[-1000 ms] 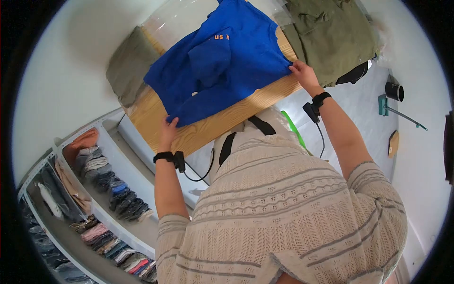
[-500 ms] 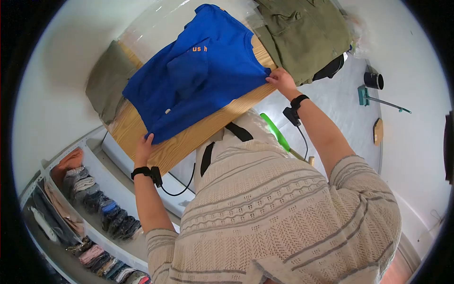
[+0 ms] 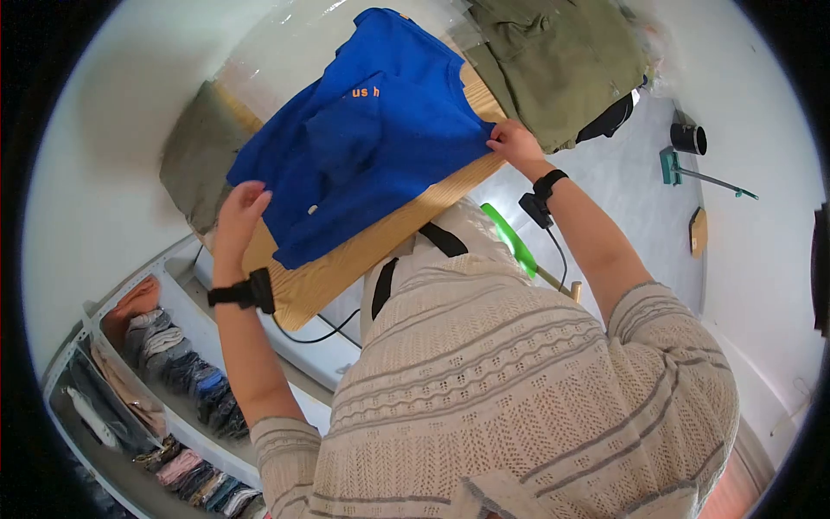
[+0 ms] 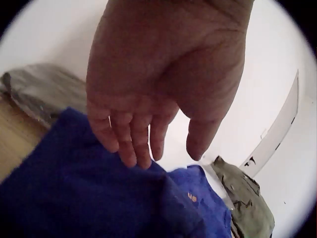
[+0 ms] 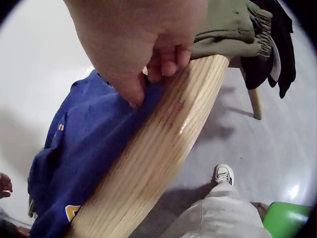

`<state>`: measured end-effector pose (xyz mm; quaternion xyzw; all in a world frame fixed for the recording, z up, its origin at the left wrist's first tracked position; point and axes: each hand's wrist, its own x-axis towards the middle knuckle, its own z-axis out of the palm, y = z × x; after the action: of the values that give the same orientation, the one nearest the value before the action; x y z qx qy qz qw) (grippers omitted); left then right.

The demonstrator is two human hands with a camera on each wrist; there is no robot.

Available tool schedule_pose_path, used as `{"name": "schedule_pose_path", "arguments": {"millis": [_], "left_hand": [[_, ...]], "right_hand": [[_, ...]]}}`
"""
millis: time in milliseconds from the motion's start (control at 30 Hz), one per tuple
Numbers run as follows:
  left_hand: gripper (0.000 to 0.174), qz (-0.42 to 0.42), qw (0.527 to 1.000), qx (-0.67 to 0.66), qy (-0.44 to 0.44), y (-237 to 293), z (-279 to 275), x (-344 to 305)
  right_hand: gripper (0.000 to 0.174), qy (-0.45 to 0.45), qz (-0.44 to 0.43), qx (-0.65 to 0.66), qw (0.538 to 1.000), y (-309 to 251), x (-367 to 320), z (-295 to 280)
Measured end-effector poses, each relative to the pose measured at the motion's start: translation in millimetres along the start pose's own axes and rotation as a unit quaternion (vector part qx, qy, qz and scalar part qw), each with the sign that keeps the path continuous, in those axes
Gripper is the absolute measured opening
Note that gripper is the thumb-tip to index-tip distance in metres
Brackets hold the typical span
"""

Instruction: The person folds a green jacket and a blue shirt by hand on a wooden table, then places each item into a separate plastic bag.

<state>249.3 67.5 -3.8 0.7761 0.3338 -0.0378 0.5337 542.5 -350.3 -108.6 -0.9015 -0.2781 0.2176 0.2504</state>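
A blue sweatshirt (image 3: 406,130) with small orange letters lies folded on the wooden table (image 3: 316,285), one part laid over its middle. At its near right corner, my right hand (image 3: 517,145) pinches the fabric between thumb and fingers; the right wrist view shows this corner by the wood's edge. My left hand (image 3: 240,221) hovers by the left edge of the sweatshirt, holding nothing. In the left wrist view its palm shows, with fingers loosely extended and thumb apart, above the blue cloth (image 4: 84,183).
Olive-green garments (image 3: 562,69) are piled at the table's right end, and a grey-green bundle (image 3: 203,147) sits at the left. Clear plastic (image 3: 285,52) lies behind. Shelves of folded clothes (image 3: 177,355) stand at lower left. Something bright green (image 3: 510,238) is by the person's legs.
My left hand has let go of the sweatshirt's near left corner and moved up and left along its edge. The right hand keeps its pinch. The head view shifted earlier.
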Motion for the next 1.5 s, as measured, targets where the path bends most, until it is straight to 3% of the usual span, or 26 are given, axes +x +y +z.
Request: {"name": "schedule_pose_path", "arguments": {"millis": [67, 133, 267, 367, 433, 533, 600, 667, 733, 800, 900, 1033, 1100, 1133, 1200, 1233, 1333, 1400, 1433, 1467, 1500], "left_hand": [[0.039, 0.000, 1.000, -0.008, -0.021, 11.2, 29.0, 21.5], [0.046, -0.066, 0.996, 0.049, -0.019, 12.6, 61.5, 41.3], [0.046, -0.055, 0.994, 0.090, -0.012, 6.7, 101.3, 65.0], [0.039, -0.036, 0.996, 0.075, -0.040, 19.7, 99.8, 64.1], [0.027, 0.058, 0.994, -0.096, -0.014, 29.2, 91.4, 48.7], [0.022, 0.040, 0.976, -0.209, -0.049, 60.1, 59.9, 8.8], [0.021, 0.026, 0.978, -0.199, -0.046, 58.4, 40.6, -14.6], [0.021, 0.013, 0.981, -0.191, -0.042, 46.5, 21.6, -30.2], [0.023, -0.080, 0.972, -0.184, -0.124, 20.6, 10.0, -41.7], [0.032, -0.088, 0.984, -0.134, -0.079, -9.8, 16.0, -49.3], [0.047, -0.085, 0.988, 0.082, -0.099, -75.7, 25.1, -50.2], [0.043, -0.176, 0.977, 0.097, -0.072, -73.5, 36.0, -56.1], [0.041, -0.172, 0.985, -0.004, 0.005, -71.2, 35.4, -61.7], [0.041, -0.179, 0.984, -0.004, 0.015, -73.8, 33.4, -64.3], [0.040, -0.104, 0.985, -0.136, 0.037, -80.6, 27.9, -67.3], [0.041, -0.098, 0.969, -0.226, 0.029, -72.3, 27.4, -71.3], [0.042, -0.121, 0.945, -0.302, 0.029, -71.8, 26.7, -80.6], [0.035, -0.119, 0.954, -0.274, 0.035, -105.9, 32.0, -76.3], [0.031, -0.129, 0.976, -0.170, 0.040, -152.2, 37.2, -70.8], [0.027, -0.139, 0.987, -0.063, 0.043, -148.1, 38.4, -70.8], [0.023, -0.167, 0.983, -0.042, 0.060, -144.5, 42.4, -78.6]], "right_hand": [[0.026, -0.008, 0.014, 0.003, 1.000, 5.0, 3.6, 3.5], [0.029, -0.014, 0.035, 0.004, 0.999, 5.5, 3.6, 3.5], [0.036, -0.031, 0.082, 0.018, 0.996, -0.7, 5.7, -3.5], [0.038, -0.042, 0.080, 0.024, 0.996, -0.4, 7.9, -6.8], [0.039, -0.044, 0.076, 0.037, 0.995, 0.7, 8.0, -5.9], [0.040, -0.047, 0.087, 0.028, 0.995, 3.4, 10.5, -4.1], [0.039, -0.046, 0.088, 0.025, 0.995, 4.5, 10.2, -3.1], [0.039, -0.041, 0.077, 0.023, 0.996, 7.6, 11.1, -2.1], [0.038, -0.038, 0.067, 0.020, 0.997, 8.5, 10.8, -1.3], [0.036, -0.046, 0.065, 0.022, 0.997, 7.3, 10.8, -3.1], [0.036, -0.045, 0.082, 0.038, 0.995, 5.3, 9.9, -2.8], [0.035, -0.055, 0.084, 0.044, 0.994, 6.0, 11.0, -3.6], [0.035, -0.048, 0.069, 0.021, 0.996, 6.1, 11.1, -3.6], [0.035, -0.056, 0.060, 0.024, 0.996, 6.5, 10.5, -2.3], [0.035, -0.049, 0.075, 0.065, 0.994, 9.3, 11.2, -0.2], [0.034, -0.047, 0.069, 0.047, 0.995, 10.6, 12.6, 0.9], [0.033, -0.046, 0.056, 0.014, 0.997, 13.5, 13.7, 1.4], [0.033, -0.050, 0.047, 0.013, 0.998, 12.4, 15.4, 0.3], [0.033, -0.052, 0.041, 0.014, 0.998, 14.8, 17.2, 0.3], [0.033, -0.052, 0.048, 0.023, 0.997, 17.6, 17.1, 2.1], [0.033, -0.051, 0.056, 0.032, 0.997, 20.4, 17.4, 4.7]]}}
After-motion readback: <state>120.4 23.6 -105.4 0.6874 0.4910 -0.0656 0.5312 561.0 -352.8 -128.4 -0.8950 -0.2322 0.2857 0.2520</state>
